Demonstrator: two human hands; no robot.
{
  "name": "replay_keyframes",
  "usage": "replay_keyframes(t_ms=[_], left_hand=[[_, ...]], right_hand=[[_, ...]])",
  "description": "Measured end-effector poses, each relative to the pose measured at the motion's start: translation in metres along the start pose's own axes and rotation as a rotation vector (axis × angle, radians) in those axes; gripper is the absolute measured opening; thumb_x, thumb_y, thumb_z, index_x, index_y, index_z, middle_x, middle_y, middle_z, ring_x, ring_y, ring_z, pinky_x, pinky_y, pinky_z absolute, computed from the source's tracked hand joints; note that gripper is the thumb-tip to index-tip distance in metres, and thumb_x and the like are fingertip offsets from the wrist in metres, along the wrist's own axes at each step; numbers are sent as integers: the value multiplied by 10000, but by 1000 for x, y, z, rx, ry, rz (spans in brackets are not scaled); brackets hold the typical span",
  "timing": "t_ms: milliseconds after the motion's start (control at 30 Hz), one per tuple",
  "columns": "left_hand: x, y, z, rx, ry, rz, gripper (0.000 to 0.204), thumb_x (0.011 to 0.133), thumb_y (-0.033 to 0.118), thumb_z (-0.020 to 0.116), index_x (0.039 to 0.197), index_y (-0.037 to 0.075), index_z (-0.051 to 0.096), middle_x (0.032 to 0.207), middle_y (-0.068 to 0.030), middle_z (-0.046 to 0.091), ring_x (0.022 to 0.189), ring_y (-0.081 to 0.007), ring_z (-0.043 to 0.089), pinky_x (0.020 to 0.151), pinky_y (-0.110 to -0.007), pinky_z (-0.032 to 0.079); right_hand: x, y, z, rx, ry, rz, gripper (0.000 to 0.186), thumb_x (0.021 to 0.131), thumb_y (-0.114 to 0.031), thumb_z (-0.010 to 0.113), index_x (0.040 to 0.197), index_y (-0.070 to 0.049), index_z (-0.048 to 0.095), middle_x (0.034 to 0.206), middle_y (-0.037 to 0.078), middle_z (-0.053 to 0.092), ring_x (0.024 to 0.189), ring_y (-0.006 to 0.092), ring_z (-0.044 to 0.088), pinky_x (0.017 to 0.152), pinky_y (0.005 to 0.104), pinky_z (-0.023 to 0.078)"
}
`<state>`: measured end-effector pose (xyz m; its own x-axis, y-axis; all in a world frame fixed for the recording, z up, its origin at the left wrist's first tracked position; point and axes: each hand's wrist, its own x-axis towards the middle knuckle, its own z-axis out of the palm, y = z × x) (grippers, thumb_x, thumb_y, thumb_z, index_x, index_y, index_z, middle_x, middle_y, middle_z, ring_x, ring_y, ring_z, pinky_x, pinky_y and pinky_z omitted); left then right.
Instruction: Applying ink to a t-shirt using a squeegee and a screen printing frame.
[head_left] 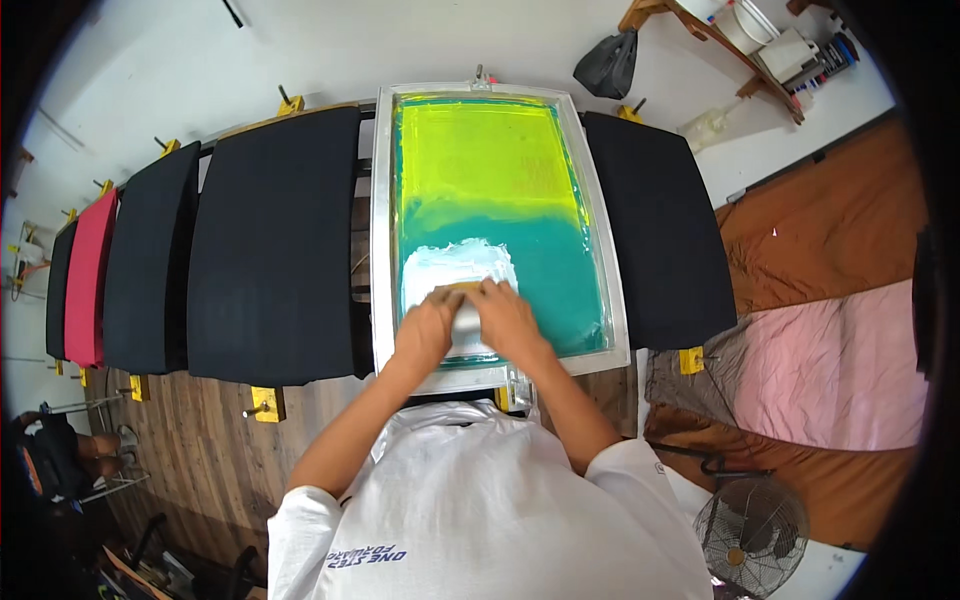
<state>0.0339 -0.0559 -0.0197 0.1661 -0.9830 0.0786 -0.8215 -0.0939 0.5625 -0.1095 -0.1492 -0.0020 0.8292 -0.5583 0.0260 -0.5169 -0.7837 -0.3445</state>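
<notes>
A long printing table carries black pallets (275, 245) and a framed screen (385, 250). Left hand (428, 330) and right hand (505, 315) both clasp a squeegee (466, 322), its blade mostly hidden, in white ink (450, 262).

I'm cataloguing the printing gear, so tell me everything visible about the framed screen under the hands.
The screen is a rectangular pale metal frame with translucent mesh, yellow-green at the far end, teal nearer. It lies flat between black padded boards. White ink is smeared near its front, where the left hand and right hand press a squeegee.

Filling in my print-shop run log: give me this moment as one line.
left hand + right hand: both gripping squeegee | white ink on screen frame | black pallets alongside
</notes>
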Motion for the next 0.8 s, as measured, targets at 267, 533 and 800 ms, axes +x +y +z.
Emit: replay_keyframes(t_ms=[267, 533, 800], left_hand=[[-54, 34, -27, -47, -317, -130, 605, 671, -28, 657, 1264, 92, 638, 1109, -198, 692, 1012, -351, 672, 871, -439, 551], [67, -27, -30, 81, -272, -135, 291, 704, 12, 704, 986, 77, 737, 907, -197, 720, 854, -360, 711, 760, -425, 585], [-25, 6, -8, -58, -84, -56, 463, 746, -63, 588, 1190, 55, 649, 1124, -204, 689, 903, -373, 697, 769, -429, 574]], right_hand=[[-51, -37, -19, 112, -278, 139, 389, 724, 23, 628, 1105, -43, 664, 1087, 163, 621, 1061, 366, 591, 850, 468, 522], [77, 10, -34, 70, -378, 162, 256, 730, -54, 676, 983, -84, 699, 977, 165, 694, 944, 377, 679, 783, 491, 553], [-10, -21, -12, 161, -149, 120, 442, 658, 66, 638, 1089, -30, 666, 1017, 186, 628, 991, 395, 587, 856, 472, 510]])
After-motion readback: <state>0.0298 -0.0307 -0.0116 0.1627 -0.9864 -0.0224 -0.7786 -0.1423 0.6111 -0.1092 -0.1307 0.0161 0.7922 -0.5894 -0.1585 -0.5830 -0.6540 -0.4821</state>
